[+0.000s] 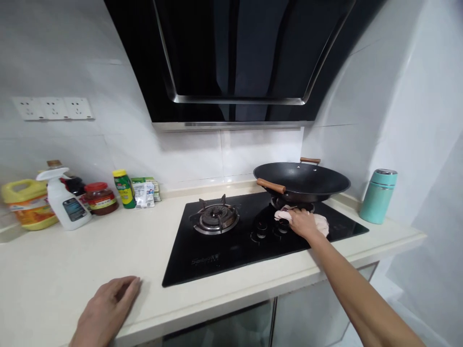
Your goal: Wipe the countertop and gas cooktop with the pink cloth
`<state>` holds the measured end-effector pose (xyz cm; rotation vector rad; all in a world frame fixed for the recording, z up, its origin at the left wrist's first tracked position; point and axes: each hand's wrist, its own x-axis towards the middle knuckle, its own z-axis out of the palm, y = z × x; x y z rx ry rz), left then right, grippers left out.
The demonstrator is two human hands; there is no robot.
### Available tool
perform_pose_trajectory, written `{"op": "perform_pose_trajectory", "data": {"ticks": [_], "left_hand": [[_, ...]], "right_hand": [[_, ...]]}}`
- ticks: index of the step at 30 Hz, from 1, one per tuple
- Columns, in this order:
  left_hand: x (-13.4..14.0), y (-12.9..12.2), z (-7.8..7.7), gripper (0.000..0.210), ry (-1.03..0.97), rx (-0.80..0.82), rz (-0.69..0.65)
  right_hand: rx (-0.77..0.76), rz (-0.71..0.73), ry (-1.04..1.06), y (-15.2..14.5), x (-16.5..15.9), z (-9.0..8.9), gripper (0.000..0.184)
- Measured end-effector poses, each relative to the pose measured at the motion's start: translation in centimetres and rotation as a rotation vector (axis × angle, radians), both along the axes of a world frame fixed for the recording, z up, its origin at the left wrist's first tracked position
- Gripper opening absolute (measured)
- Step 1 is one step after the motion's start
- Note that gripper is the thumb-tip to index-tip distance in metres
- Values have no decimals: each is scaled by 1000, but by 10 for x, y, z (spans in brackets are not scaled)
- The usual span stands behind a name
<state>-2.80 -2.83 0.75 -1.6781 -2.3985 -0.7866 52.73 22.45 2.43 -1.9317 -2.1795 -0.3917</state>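
Note:
My right hand [303, 222] presses a pale pink cloth [321, 224] onto the black glass gas stove [231, 250]. Its fingers are closed on the cloth, just behind the right-hand black knob [283, 225] and below the rim of a wok [302, 180]. The wok is black with two wooden handles and sits on the right burner, which it mostly hides. A second knob [261, 229] stands to the left. My left hand [108, 308] rests on the cream countertop [144, 255] near its front edge, fingers loosely bent, holding nothing.
The left burner [216, 217] is uncovered. A turquoise flask [378, 196] stands right of the stove. To the left are a white spray bottle [67, 205], a yellow jug [31, 205], a red-lidded jar [101, 198] and a green bottle [124, 189]. A black range hood [235, 58] hangs overhead.

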Motion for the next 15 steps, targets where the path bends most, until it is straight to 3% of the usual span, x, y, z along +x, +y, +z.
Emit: {"op": "perform_pose_trajectory", "data": {"ticks": [4,10,13,15], "left_hand": [[2,-2,1,51,-8,13,0],[2,-1,0,46,10,27,-22],[2,0,-1,45,35,19,-33],[3,1,-2,44,48,11,-50]], "right_hand": [[-8,38,-1,-10,3,-1,41],[37,-51,-9,-71,20,-15,42],[69,-58,-6,-104,3,-18,42],[69,16,28,-121,-26,-16,44]]}}
